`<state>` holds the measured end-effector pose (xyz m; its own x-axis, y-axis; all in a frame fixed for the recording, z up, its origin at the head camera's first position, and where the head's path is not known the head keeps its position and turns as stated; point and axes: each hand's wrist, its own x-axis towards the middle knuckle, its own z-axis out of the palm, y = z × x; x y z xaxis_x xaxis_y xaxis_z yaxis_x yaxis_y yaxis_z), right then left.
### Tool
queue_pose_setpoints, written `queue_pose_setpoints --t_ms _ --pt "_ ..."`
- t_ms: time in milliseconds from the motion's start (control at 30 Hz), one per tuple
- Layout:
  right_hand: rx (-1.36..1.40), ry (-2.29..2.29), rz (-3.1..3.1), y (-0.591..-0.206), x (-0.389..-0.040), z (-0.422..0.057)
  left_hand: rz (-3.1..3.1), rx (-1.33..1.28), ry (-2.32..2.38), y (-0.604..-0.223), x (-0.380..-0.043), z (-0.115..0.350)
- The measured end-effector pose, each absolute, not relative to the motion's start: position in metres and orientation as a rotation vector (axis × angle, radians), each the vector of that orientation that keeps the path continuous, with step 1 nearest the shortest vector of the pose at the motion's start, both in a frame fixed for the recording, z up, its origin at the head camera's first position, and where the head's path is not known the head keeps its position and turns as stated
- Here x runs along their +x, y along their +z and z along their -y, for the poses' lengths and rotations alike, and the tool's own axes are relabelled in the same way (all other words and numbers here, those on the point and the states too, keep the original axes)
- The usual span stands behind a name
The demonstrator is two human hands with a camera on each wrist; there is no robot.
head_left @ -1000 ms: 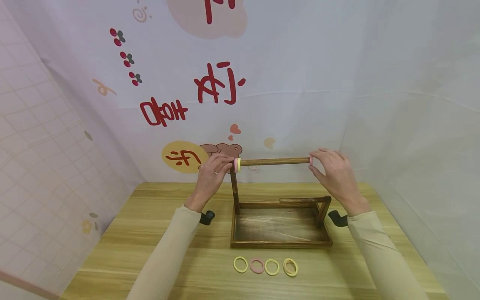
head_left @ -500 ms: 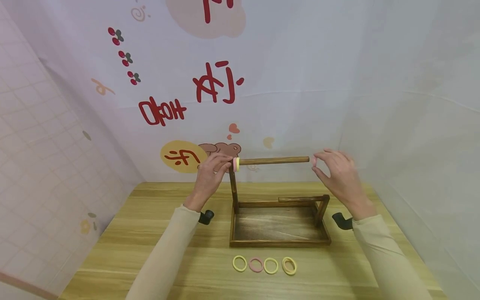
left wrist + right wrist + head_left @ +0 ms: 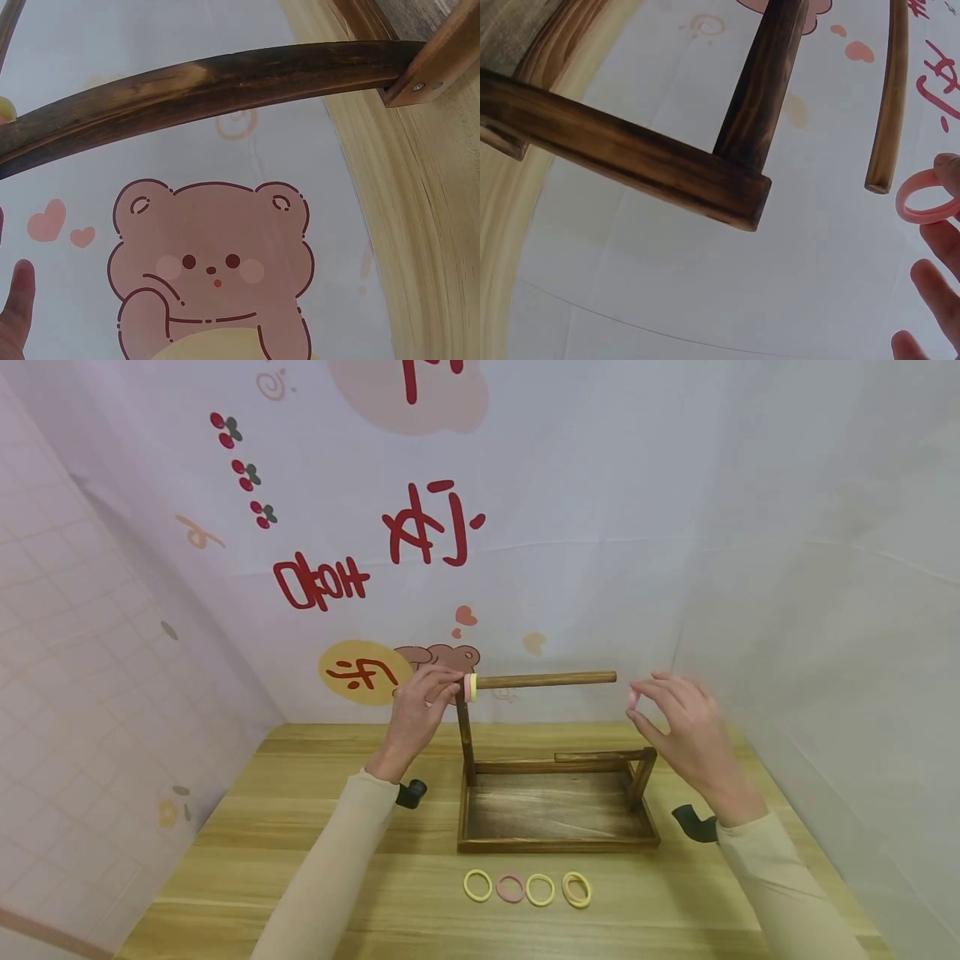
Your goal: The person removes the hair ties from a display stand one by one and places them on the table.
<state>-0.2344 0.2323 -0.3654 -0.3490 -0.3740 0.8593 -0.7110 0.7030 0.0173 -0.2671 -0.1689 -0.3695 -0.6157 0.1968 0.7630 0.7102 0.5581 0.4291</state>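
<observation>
My right hand (image 3: 686,735) pinches a pink ring (image 3: 911,215) between thumb and fingertips, just off the free right end of the upper wooden rod (image 3: 547,680). Ring and rod are apart in the right wrist view. At the rod's left end my left hand (image 3: 416,710) grips the top of the tall post (image 3: 466,735) of a dark wooden rack (image 3: 562,846). A pink ring (image 3: 467,688) and a yellow ring (image 3: 473,687) encircle the rod there, against the post. In the left wrist view, only one fingertip (image 3: 24,277) shows clearly.
A lower rod (image 3: 600,757) juts left from the rack's short right post (image 3: 642,781). Several rings lie in a row before the rack, among them a yellow ring (image 3: 467,891) and a pink ring (image 3: 512,901). A printed cloth (image 3: 570,568) hangs behind the table.
My right hand has drawn the pink ring rightward, away from the upper rod's end, and slightly lower. The left hand stays at the post top.
</observation>
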Motion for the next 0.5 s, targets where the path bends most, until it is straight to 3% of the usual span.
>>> queue_pose_setpoints --t_ms 500 --pt "0.927 0.557 1.967 -0.38 -0.203 -0.227 2.121 -0.692 -1.009 -0.371 -0.269 0.168"
